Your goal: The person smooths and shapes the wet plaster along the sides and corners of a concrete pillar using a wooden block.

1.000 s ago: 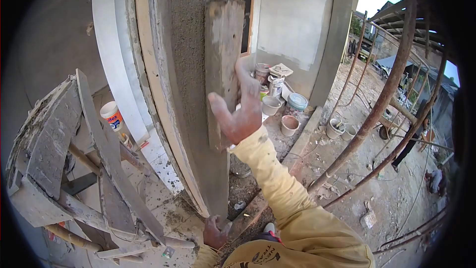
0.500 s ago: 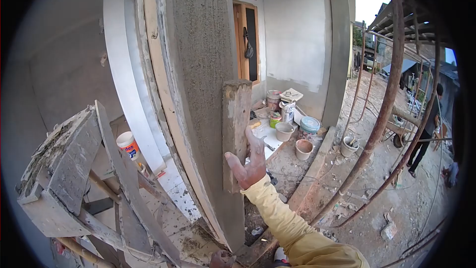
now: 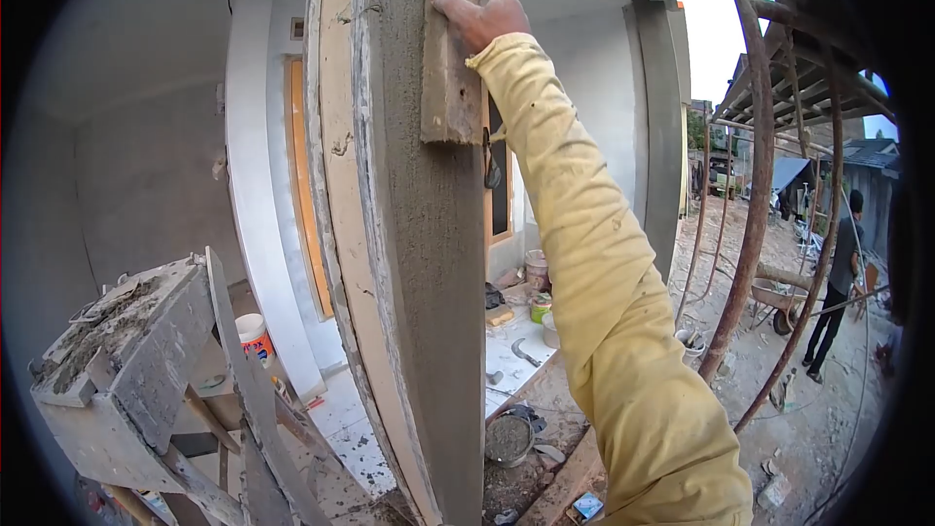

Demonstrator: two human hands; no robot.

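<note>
Your right hand [image 3: 495,18], fingers clamped on the wooden board [image 3: 451,97] at upper centre, appears to work it along the grey pillar [image 3: 429,253], where any further stroke calls for even pressure.

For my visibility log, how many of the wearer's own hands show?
1: the right hand, on the wooden board against the column, near the top. The left hand is out of frame.

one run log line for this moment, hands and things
right hand: holding wooden board | board: upright against grey column | left hand: not in view | lower left: mortar-topped stand | background: person, wheelbarrow
</note>
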